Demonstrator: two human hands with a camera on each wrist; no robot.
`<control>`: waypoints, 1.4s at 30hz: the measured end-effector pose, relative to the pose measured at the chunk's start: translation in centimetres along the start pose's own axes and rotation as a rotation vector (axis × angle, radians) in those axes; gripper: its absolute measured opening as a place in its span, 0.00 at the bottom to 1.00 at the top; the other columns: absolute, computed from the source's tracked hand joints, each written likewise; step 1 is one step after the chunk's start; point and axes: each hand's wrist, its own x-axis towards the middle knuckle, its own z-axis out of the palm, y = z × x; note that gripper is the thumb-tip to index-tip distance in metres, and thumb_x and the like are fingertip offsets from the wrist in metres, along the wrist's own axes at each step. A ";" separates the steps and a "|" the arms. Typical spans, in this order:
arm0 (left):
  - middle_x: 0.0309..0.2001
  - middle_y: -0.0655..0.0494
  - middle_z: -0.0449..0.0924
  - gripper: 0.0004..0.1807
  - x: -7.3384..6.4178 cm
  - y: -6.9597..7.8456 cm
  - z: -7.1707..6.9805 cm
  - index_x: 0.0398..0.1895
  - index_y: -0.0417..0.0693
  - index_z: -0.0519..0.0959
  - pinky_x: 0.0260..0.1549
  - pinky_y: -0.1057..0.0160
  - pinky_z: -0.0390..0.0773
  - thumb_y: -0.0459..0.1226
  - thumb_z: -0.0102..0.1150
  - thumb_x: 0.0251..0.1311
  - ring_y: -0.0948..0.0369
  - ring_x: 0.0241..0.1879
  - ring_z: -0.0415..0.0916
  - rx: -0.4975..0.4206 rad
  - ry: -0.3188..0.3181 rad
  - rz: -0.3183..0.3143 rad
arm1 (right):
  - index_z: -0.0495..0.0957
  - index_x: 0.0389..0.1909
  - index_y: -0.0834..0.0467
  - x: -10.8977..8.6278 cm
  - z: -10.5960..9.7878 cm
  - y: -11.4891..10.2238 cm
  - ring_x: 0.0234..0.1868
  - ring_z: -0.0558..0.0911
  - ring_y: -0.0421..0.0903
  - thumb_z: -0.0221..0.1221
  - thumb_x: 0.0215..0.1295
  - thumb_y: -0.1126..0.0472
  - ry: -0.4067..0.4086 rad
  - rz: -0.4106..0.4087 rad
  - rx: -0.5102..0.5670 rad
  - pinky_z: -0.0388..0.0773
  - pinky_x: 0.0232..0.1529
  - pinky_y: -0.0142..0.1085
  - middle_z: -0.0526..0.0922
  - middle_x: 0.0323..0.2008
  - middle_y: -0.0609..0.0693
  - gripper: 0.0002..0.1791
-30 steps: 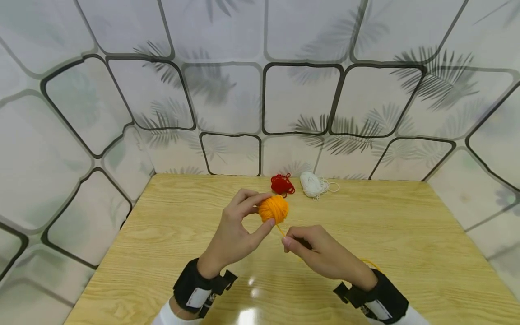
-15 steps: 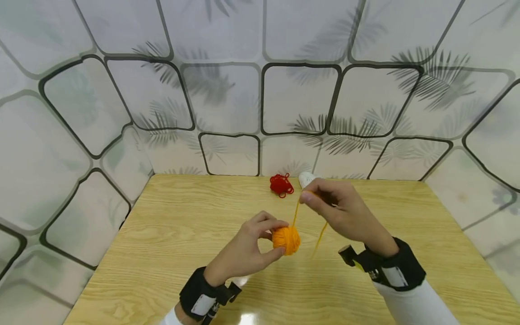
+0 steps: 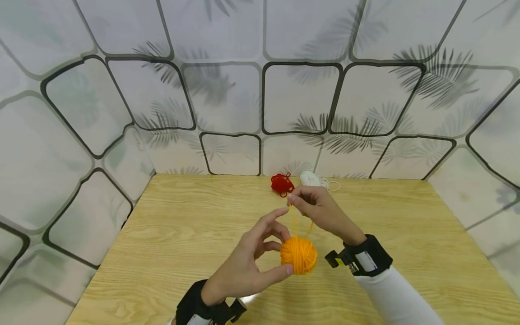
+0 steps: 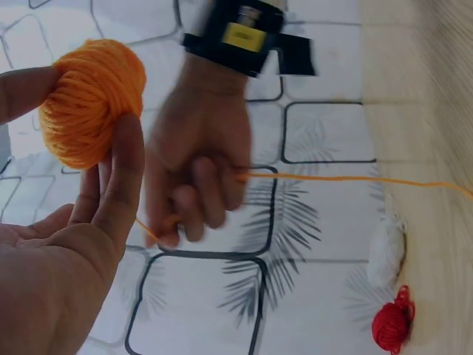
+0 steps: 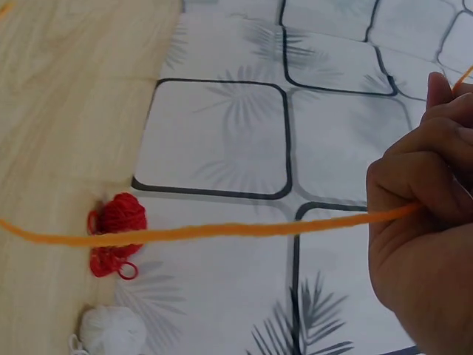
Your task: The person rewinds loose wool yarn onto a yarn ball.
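An orange ball of yarn [image 3: 299, 256] is held up over the table, wound in many strands. My left hand [image 3: 256, 262] grips it between thumb and fingers from its left side, and the index finger stands away from it. Beyond the ball, my right hand [image 3: 321, 210] pinches the orange yarn strand [image 4: 347, 177]. One length runs between those fingertips and the ball. Another trails out of the curled right hand [image 5: 421, 192], crossing the right wrist view toward the table. Part of the strand is hidden inside the right fingers.
A red yarn ball [image 3: 282, 184] lies at the back of the wooden table [image 3: 195, 225]. To its right is a white yarn ball [image 3: 309, 178] with a loose loop, partly behind the right hand. A patterned wall [image 3: 227, 99] rises along the back edge.
The orange yarn ball has come nearer and moved right with my left hand. My right hand went up, then back left, carrying the strand round behind the ball.
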 end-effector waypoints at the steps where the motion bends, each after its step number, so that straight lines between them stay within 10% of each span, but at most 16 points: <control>1: 0.49 0.44 0.72 0.46 0.1 0.2 0.0 0.79 0.45 0.55 0.51 0.53 0.82 0.24 0.66 0.59 0.55 0.51 0.72 0.000 0.005 0.027 | 0.79 0.34 0.58 -0.2 0.4 0.4 0.18 0.62 0.43 0.53 0.79 0.63 -0.021 -0.003 0.017 0.60 0.20 0.35 0.64 0.19 0.48 0.11; 10: 0.48 0.42 0.72 0.41 1.2 1.0 -1.6 0.75 0.39 0.63 0.47 0.51 0.84 0.19 0.65 0.57 0.52 0.50 0.72 0.108 0.107 0.157 | 0.81 0.39 0.60 -3.6 3.5 1.1 0.25 0.71 0.37 0.56 0.72 0.72 -0.165 0.021 0.098 0.73 0.29 0.33 0.75 0.25 0.44 0.07; 20: 0.50 0.50 0.74 0.26 1.6 -0.8 -3.6 0.63 0.42 0.78 0.47 0.56 0.84 0.26 0.68 0.60 0.54 0.50 0.76 0.302 0.184 0.002 | 0.79 0.35 0.47 -6.9 4.1 -3.6 0.20 0.62 0.28 0.55 0.77 0.63 -0.133 -0.068 -0.148 0.62 0.19 0.24 0.66 0.21 0.36 0.10; 32: 0.49 0.53 0.75 0.24 0.9 -3.4 -3.5 0.61 0.40 0.78 0.47 0.60 0.83 0.30 0.69 0.62 0.57 0.49 0.76 0.282 -0.028 -0.226 | 0.79 0.40 0.48 -5.6 -0.1 -9.5 0.20 0.62 0.28 0.65 0.64 0.74 0.009 -0.300 -0.362 0.62 0.20 0.21 0.68 0.23 0.37 0.16; 42: 0.55 0.49 0.75 0.24 -0.1 -1.8 -1.4 0.65 0.41 0.76 0.51 0.56 0.82 0.31 0.65 0.66 0.59 0.53 0.75 -0.021 -0.178 -0.195 | 0.81 0.36 0.51 -1.6 -1.6 -6.1 0.18 0.61 0.33 0.64 0.69 0.63 0.093 -0.369 -0.362 0.59 0.19 0.27 0.66 0.19 0.40 0.03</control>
